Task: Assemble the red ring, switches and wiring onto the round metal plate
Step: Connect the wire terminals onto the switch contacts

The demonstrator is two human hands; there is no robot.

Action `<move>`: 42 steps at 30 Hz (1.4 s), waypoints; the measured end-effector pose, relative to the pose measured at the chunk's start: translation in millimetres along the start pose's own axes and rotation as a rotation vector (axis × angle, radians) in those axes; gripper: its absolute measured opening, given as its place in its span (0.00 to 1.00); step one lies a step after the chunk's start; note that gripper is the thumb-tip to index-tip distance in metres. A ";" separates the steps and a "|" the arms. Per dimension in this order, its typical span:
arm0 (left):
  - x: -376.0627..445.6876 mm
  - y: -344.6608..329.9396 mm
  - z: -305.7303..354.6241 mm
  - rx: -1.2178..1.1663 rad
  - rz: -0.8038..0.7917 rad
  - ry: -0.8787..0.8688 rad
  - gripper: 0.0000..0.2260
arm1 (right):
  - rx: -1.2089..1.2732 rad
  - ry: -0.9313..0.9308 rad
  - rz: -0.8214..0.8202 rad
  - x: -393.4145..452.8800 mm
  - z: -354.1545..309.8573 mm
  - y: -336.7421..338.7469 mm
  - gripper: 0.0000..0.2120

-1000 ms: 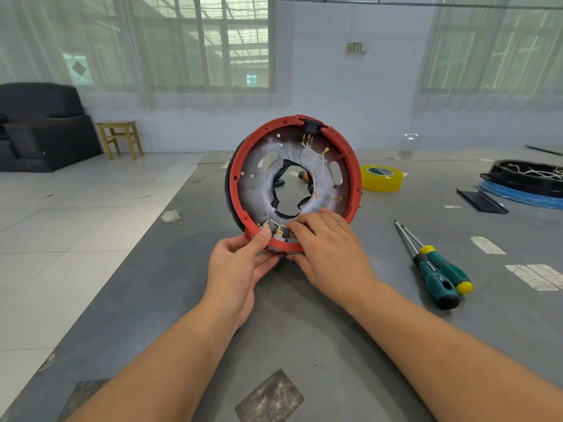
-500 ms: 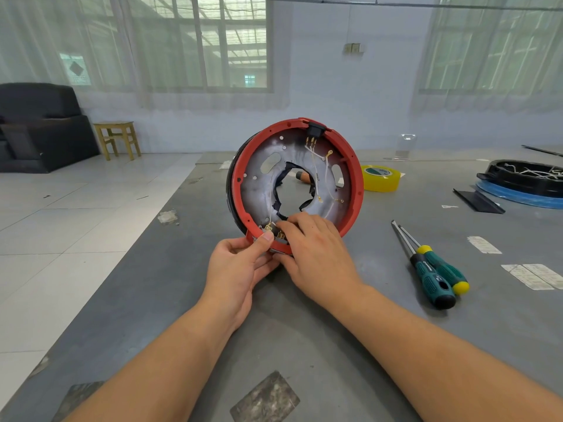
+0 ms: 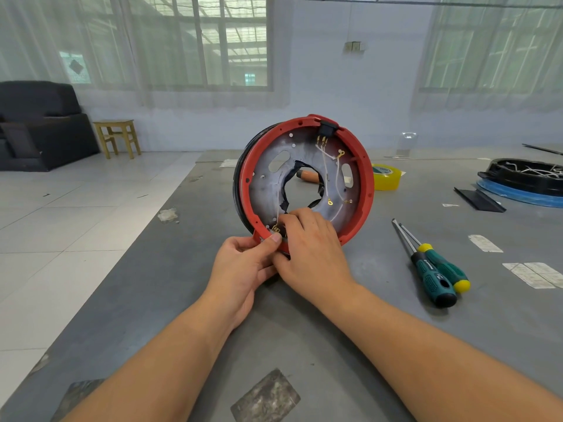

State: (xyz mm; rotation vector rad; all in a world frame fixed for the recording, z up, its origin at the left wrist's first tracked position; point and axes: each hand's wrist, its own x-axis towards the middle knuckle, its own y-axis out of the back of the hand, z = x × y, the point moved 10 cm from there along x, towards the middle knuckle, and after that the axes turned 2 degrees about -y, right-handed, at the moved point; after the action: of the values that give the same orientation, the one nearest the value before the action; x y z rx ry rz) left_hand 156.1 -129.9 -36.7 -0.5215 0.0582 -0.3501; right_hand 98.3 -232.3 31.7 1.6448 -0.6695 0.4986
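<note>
- Change from the earlier frames: the assembly has turned further to the left, so its black outer edge now shows at the left side; the right hand (image 3: 310, 254) has curled in tighter at the lower rim, where a second ago its fingers lay flatter across it.
- Left hand (image 3: 243, 266): thumb and fingers pinch the lower edge of the red ring (image 3: 365, 190), thumb tip on the front lip.
- Round metal plate (image 3: 268, 193): stands on edge on the grey table (image 3: 182, 300), directly above both hands; dull, mottled bare metal with oval slots and a ragged central hole edged in black.
- Red ring: smooth moulded plastic, seated around the plate.
- Right hand: fingers bent onto the gold terminals (image 3: 275, 228) just left of its fingertips; whether they pinch a terminal cannot be told.
- Black switch (image 3: 327, 127): at the ring's top, well above the fingers; thin white wires (image 3: 324, 166) run down from it.
- Right of the fingers: two green-handled screwdrivers (image 3: 435, 275) lie flat side by side; a yellow tape roll (image 3: 387, 178) sits beyond the ring.
</note>
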 end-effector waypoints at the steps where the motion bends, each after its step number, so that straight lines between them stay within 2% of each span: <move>1: 0.0 -0.4 -0.1 0.002 -0.005 -0.001 0.14 | 0.001 0.003 0.000 0.1 0.0 0.3 0.19; 10: 5.0 3.7 -5.0 0.029 0.049 0.013 0.19 | -0.038 0.068 -0.011 -0.1 -7.8 1.1 0.18; 14: 7.4 10.0 -4.6 0.025 0.080 0.034 0.24 | -0.141 0.166 -0.036 -2.6 -1.1 3.8 0.28; 16: 6.4 9.0 -0.4 0.036 0.066 0.014 0.27 | -0.164 0.188 0.023 -3.0 9.2 13.7 0.29; 19: 0.0 2.5 6.2 0.134 0.030 -0.016 0.29 | -0.123 0.211 0.098 -2.3 20.5 25.3 0.25; 25: -4.7 7.8 24.3 0.432 0.076 -0.113 0.30 | 0.067 0.231 0.035 -2.1 18.1 18.4 0.24; 27: -4.7 8.2 28.5 0.596 0.080 -0.158 0.27 | 0.114 0.219 0.008 -1.4 17.8 16.7 0.24; 31: -5.5 11.4 32.7 0.837 0.113 -0.188 0.06 | 0.161 0.188 -0.052 -3.1 20.6 11.6 0.23; 33: -5.9 12.6 32.4 0.939 0.095 -0.158 0.03 | 0.168 0.181 -0.084 -4.0 21.7 8.9 0.23; 35: -5.7 11.3 34.2 1.071 0.038 -0.136 0.08 | 0.174 0.182 -0.111 -3.9 22.1 7.9 0.24; 37: -5.1 11.7 43.9 1.368 0.008 -0.212 0.18 | 0.200 0.191 -0.133 -4.0 23.7 8.2 0.24; 39: -9.4 8.2 66.9 1.651 0.075 -0.405 0.24 | 0.254 0.178 -0.115 -4.2 31.1 13.4 0.22; 40: -14.5 1.6 76.4 1.667 0.087 -0.532 0.25 | 0.283 0.157 -0.103 -3.7 37.4 16.3 0.20; 42: -22.3 -12.7 78.3 1.569 -0.032 -0.697 0.24 | 0.331 0.113 -0.109 -3.2 48.3 17.5 0.16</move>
State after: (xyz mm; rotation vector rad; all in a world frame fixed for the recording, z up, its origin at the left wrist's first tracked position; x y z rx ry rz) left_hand 142.4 -95.0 36.7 0.9349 -0.8477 -0.1436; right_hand 82.1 -281.1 33.9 1.9351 -0.4264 0.6438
